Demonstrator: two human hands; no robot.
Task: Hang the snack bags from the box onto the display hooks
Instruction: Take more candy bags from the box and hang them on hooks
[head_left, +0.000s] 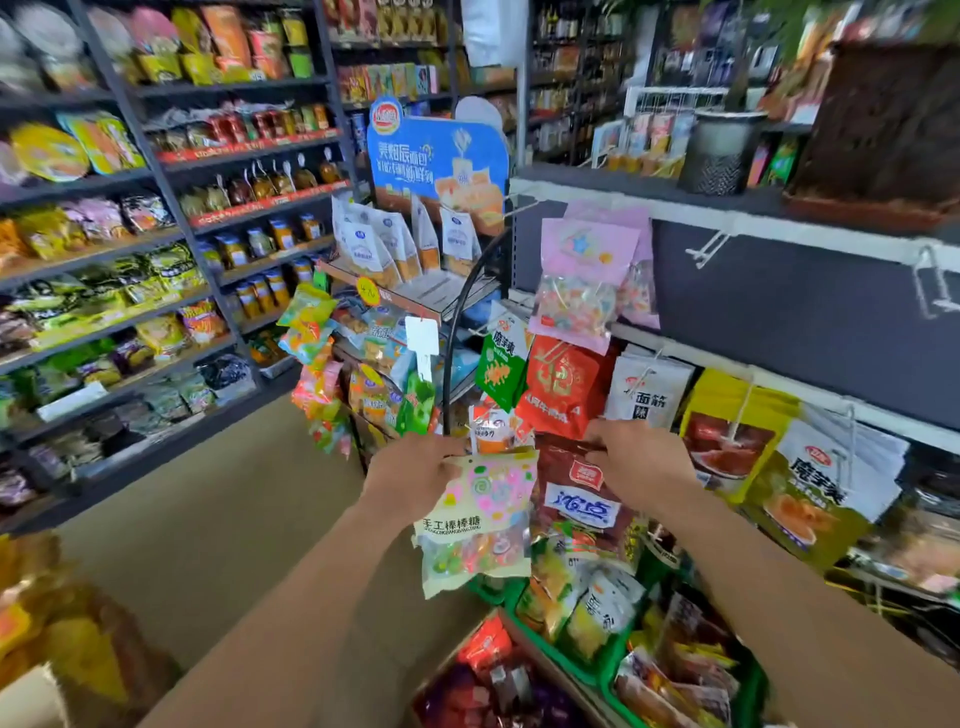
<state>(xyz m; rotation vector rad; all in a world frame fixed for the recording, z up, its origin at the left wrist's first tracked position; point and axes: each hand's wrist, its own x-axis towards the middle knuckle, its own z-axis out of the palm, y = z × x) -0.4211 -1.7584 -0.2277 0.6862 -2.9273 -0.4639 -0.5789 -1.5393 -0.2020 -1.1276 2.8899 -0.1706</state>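
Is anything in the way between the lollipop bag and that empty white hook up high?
Nothing visible blocks it. The left hand holds the lollipop bag by its top, out in front of the display. The empty white hook juts from the dark panel above the white hanging bag.

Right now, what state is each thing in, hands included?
lollipop bag, held up by its top
left hand, gripping that bag
right hand, at the dark red bag; grip unclear
pink candy bag, hanging on a hook
white hook, empty
box, open, bags inside
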